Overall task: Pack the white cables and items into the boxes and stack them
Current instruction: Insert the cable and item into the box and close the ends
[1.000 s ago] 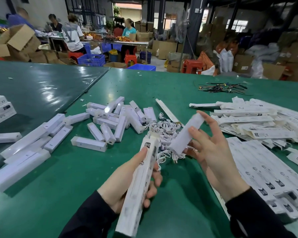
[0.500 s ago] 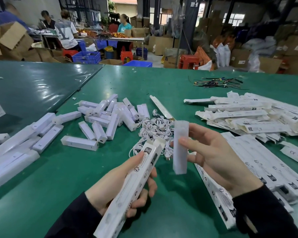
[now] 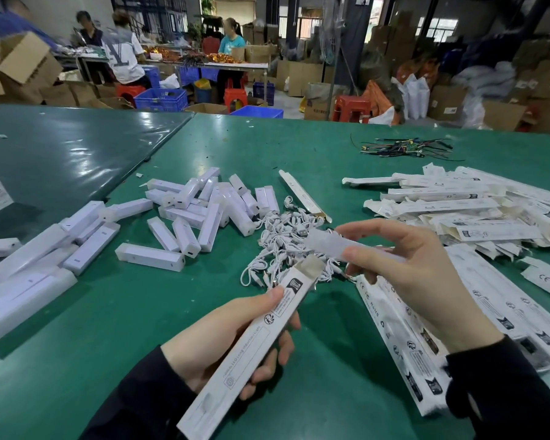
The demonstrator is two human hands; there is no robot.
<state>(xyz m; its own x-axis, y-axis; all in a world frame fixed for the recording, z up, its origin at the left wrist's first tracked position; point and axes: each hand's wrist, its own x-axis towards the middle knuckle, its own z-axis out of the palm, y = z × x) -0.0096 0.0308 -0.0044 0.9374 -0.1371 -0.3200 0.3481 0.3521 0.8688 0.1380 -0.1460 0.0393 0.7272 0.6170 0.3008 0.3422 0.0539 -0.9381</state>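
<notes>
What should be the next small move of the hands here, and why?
Probably the right hand should slide its white bar into the box that the left hand holds: the box's top end is open, and the bar's tip lies just above it, not yet inside.

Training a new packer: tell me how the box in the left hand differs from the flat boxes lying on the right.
The held box is opened up, its top flap raised; the flat boxes lie collapsed. The left hand holds it tilted above the table; the flat boxes lie piled on it. Both are white, long and printed.
</notes>
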